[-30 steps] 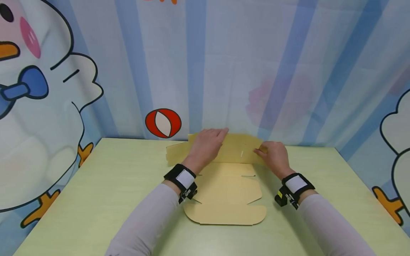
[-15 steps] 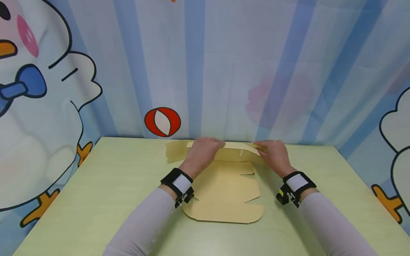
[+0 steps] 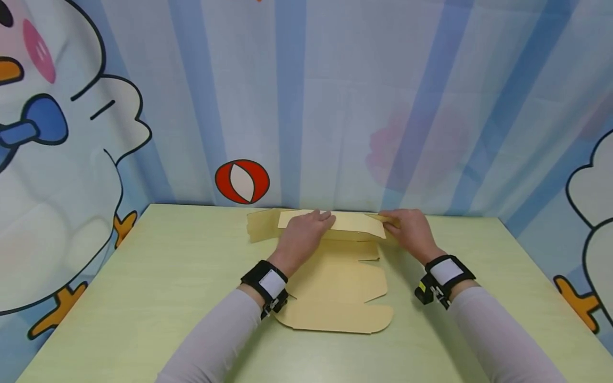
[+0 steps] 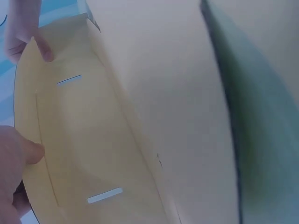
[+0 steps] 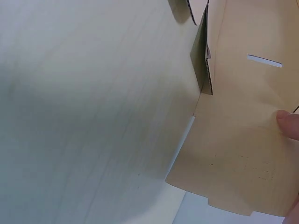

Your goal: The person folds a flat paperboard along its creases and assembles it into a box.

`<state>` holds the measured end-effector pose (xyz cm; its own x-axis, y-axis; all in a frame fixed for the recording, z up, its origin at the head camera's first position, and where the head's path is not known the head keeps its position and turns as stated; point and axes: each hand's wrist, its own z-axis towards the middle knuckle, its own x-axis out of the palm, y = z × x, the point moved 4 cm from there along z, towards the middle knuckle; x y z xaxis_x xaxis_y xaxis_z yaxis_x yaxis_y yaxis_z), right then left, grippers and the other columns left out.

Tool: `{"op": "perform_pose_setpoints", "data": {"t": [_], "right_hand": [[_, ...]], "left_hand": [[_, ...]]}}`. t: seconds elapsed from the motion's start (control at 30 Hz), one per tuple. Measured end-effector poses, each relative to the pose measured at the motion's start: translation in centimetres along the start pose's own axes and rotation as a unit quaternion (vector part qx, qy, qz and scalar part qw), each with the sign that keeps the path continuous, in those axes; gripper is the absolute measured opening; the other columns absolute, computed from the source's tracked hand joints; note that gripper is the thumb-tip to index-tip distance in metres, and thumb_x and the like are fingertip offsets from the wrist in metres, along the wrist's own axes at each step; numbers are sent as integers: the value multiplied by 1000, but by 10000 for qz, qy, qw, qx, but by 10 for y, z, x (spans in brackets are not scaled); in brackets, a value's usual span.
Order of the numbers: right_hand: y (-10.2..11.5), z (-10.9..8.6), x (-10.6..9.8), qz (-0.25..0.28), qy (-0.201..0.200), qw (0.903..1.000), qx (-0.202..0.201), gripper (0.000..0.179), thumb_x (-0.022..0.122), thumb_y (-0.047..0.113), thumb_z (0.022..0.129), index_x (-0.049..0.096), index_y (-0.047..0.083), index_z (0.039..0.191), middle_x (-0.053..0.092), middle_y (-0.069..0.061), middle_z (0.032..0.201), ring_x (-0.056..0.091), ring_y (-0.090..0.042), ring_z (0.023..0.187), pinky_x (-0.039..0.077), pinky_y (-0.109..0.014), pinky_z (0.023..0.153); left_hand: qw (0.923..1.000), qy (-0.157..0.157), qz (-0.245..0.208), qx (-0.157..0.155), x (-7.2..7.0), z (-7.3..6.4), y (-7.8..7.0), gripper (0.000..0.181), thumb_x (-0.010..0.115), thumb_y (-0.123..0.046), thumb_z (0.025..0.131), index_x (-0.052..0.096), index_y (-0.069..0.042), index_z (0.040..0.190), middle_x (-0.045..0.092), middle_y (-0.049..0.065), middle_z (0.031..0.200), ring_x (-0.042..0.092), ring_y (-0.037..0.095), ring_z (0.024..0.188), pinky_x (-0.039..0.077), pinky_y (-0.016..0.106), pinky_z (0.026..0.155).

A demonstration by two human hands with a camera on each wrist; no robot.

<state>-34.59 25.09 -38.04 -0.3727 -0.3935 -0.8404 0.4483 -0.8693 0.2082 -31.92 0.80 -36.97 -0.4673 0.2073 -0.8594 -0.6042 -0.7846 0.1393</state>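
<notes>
Upright a second ago, the cardboard top flap [image 3: 356, 222] now folds over nearward, and the left hand [image 3: 303, 234] sits lower.

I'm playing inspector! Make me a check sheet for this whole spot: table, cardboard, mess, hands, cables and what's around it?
Surface: pale table with the cardboard on it.
Job's things: the cardboard's near part lies flat; its far panel stands raised, two slots showing, with the top flap folded toward the person.
Clutter: nothing seen.
Left hand: holds the top flap, thumb on its underside.
Right hand: pinches the cardboard near its far right end.
Cables: nothing seen.
Surroundings: blue-striped curtain behind, printed with a cartoon bird and a red-and-white ball.
</notes>
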Motion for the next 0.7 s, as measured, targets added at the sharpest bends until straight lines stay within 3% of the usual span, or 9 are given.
{"op": "perform_pose_setpoints", "data": {"t": [0.53,0.7], "right_hand": [[0,2,-3,181,18,9998,-10,27,75,7,85,75,5,111,76,-18,102,74,-33,86,58,-48,75],[2,2,-5,247,321,9992,11,27,72,7,87,74,5,114,75,-18,106,73,-33,90,58,-47,77]], "left_hand": [[9997,-46,231,-57,3,-5,-5,36,57,-1,96,66,-16,128,68,-1,129,66,22,119,60,34,83],[9997,-16,229,-66,4,-4,-6,35,57,-1,96,66,-16,127,69,-1,128,67,22,118,60,33,83]]}}
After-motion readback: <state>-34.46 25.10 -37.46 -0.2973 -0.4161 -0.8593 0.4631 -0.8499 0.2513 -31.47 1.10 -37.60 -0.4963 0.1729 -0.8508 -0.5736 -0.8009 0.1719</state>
